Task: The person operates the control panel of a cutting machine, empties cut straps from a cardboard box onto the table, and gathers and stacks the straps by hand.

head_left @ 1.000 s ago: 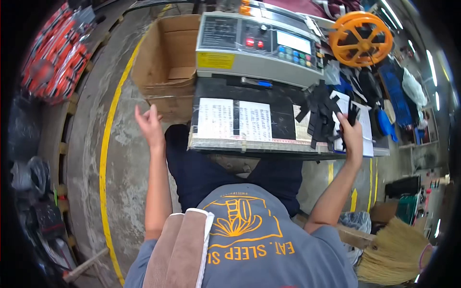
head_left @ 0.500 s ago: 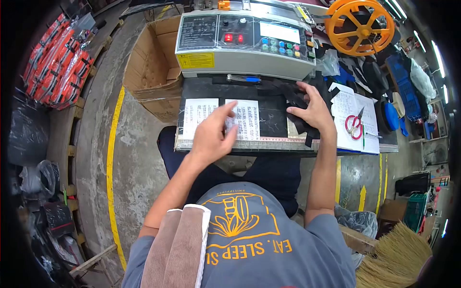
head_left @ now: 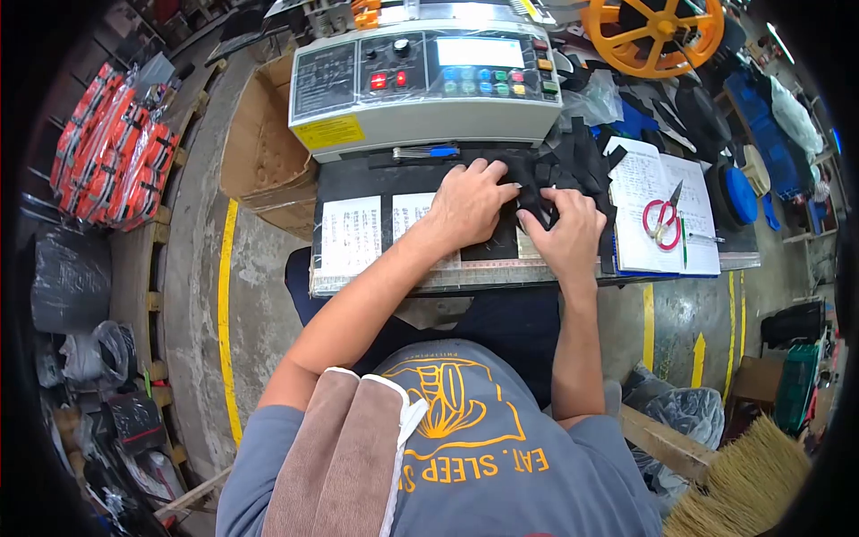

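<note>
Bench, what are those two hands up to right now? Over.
Left hand and right hand at the black strips, grip unclear. Strips heaped loosely. Red-handled scissors aside on the notebook; nothing seems in the way.

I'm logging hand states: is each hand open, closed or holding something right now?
Left hand: bent over by the black strips; whether it grips any cannot be told.
Right hand: thumb and forefinger apart; any hold cannot be told.

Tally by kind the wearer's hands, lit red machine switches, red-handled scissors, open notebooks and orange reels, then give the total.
Hands: 2 (left hand, right hand)
Lit red switches: 2
Red-handled scissors: 1
Open notebook: 1
Orange reel: 1
Total: 7
</note>
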{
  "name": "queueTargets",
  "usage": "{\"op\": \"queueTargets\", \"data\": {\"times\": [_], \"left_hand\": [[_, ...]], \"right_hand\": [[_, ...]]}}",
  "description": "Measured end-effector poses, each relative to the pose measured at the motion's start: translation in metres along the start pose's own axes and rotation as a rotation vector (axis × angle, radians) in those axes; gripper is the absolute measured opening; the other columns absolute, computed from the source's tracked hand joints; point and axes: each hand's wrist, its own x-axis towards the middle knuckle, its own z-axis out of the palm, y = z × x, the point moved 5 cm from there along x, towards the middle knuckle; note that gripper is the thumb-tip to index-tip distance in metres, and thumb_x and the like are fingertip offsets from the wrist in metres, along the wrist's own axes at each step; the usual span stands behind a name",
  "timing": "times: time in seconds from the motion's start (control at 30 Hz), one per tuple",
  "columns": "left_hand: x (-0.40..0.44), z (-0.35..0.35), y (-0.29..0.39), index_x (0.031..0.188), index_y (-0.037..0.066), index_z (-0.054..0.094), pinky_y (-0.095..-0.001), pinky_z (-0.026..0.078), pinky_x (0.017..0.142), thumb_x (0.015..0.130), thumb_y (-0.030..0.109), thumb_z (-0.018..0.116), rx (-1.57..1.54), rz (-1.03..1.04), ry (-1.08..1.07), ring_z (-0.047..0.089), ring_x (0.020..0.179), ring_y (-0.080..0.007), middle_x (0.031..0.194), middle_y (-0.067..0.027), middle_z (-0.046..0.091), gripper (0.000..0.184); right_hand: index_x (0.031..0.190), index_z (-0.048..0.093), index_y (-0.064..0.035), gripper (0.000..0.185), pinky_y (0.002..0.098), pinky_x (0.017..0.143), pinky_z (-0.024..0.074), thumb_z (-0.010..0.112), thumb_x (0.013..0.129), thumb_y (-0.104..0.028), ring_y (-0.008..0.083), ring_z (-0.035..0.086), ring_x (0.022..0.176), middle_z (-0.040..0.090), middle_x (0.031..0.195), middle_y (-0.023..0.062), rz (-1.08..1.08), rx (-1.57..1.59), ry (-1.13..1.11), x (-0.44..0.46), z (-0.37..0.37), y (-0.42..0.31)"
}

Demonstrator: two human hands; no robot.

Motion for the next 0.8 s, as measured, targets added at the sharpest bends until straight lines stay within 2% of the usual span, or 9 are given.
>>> {"op": "queueTargets", "data": {"times": [0.13, 0.17, 0.27, 0.37, 0.47, 0.57, 0.67, 0.7, 0.8], "left_hand": [[-0.006, 0.009, -0.008, 0.114, 0.015, 0.084, -0.0438, 0.056, 0.089, 0.087, 0.014, 0.079, -0.017, 0.017, -0.050, 0.069, 0.109, -0.0277, 0.119, -0.0055, 0.073, 0.027], [-0.010, 0.005, -0.007, 0.114, 0.014, 0.084, -0.0439, 0.055, 0.091, 0.087, 0.017, 0.080, -0.016, 0.025, -0.063, 0.068, 0.110, -0.0278, 0.120, -0.0055, 0.073, 0.027], [-0.019, -0.013, -0.002, 0.117, 0.015, 0.084, -0.0436, 0.049, 0.095, 0.087, 0.032, 0.084, -0.031, 0.017, -0.120, 0.066, 0.113, -0.0270, 0.127, -0.0048, 0.074, 0.035], [-0.027, -0.024, 0.004, 0.121, 0.016, 0.084, -0.0428, 0.045, 0.094, 0.089, 0.034, 0.086, -0.052, 0.014, -0.138, 0.065, 0.112, -0.0249, 0.130, -0.0047, 0.074, 0.037], [-0.029, -0.015, 0.000, 0.121, 0.017, 0.082, -0.0410, 0.044, 0.094, 0.088, 0.032, 0.087, -0.063, 0.035, -0.132, 0.065, 0.109, -0.0243, 0.119, -0.0039, 0.076, 0.036], [-0.031, -0.017, -0.002, 0.118, 0.015, 0.080, -0.0381, 0.048, 0.086, 0.093, 0.021, 0.085, -0.008, 0.053, 0.014, 0.068, 0.094, -0.0220, 0.102, -0.0049, 0.075, 0.026], [-0.041, -0.020, -0.021, 0.108, 0.010, 0.077, -0.0349, 0.051, 0.076, 0.100, 0.011, 0.077, -0.632, -0.542, 0.076, 0.070, 0.084, -0.0159, 0.095, -0.0053, 0.076, 0.008], [-0.044, -0.017, -0.029, 0.111, 0.007, 0.071, -0.0329, 0.057, 0.074, 0.107, 0.004, 0.065, -0.675, -0.615, -0.002, 0.074, 0.088, -0.0129, 0.103, -0.0072, 0.080, 0.008], [-0.051, 0.000, -0.040, 0.120, 0.005, 0.065, -0.0315, 0.061, 0.082, 0.109, 0.003, 0.062, -1.350, -0.717, 0.182, 0.075, 0.092, -0.0139, 0.101, -0.0050, 0.079, 0.011]], "right_hand": [[0.106, 0.082, -0.0113, 0.018, 0.0451, 0.098, 0.0430, 0.085, 0.095, -0.025, 0.0287, 0.069, 0.106, 0.078, 0.104, 0.0048, 0.112, 0.159, 0.040, 0.004, -0.002, 0.015], [0.106, 0.082, -0.0074, 0.012, 0.0429, 0.093, 0.0500, 0.082, 0.098, -0.016, 0.0281, 0.074, 0.098, 0.079, 0.102, 0.0080, 0.157, 0.244, 0.087, 0.008, -0.008, 0.016], [0.119, 0.082, -0.0002, 0.021, 0.0336, 0.077, 0.0597, 0.079, 0.099, -0.005, 0.0189, 0.078, 0.086, 0.081, 0.101, 0.0139, 0.298, 0.599, 0.073, 0.009, -0.008, 0.032], [0.123, 0.082, -0.0002, 0.026, 0.0322, 0.076, 0.0587, 0.081, 0.098, -0.009, 0.0161, 0.078, 0.088, 0.081, 0.103, 0.0141, 0.466, 0.730, -0.224, -0.006, 0.002, 0.031], [0.123, 0.083, -0.0052, 0.033, 0.0400, 0.087, 0.0493, 0.087, 0.094, -0.020, 0.0212, 0.070, 0.084, 0.074, 0.090, 0.0037, 0.167, 0.115, -0.169, -0.010, 0.000, 0.002], [0.113, 0.083, -0.0079, 0.027, 0.0447, 0.092, 0.0450, 0.088, 0.091, -0.023, 0.0293, 0.069, 0.089, 0.070, 0.088, 0.0055, 0.119, 0.034, -0.004, -0.012, 0.005, -0.005], [0.106, 0.082, -0.0111, 0.021, 0.0471, 0.098, 0.0419, 0.086, 0.091, -0.026, 0.0297, 0.070, 0.102, 0.074, 0.095, 0.0053, 0.124, 0.198, -0.043, -0.003, 0.004, -0.002], [0.111, 0.079, -0.0069, 0.020, 0.0431, 0.097, 0.0486, 0.085, 0.095, -0.018, 0.0208, 0.073, 0.102, 0.077, 0.100, 0.0052, 0.144, 0.284, -0.075, 0.002, 0.003, -0.002], [0.114, 0.076, -0.0014, 0.017, 0.0340, 0.092, 0.0569, 0.083, 0.099, -0.007, 0.0105, 0.073, 0.100, 0.079, 0.106, 0.0039, 0.390, 1.008, -0.144, 0.014, 0.011, -0.009]]}}
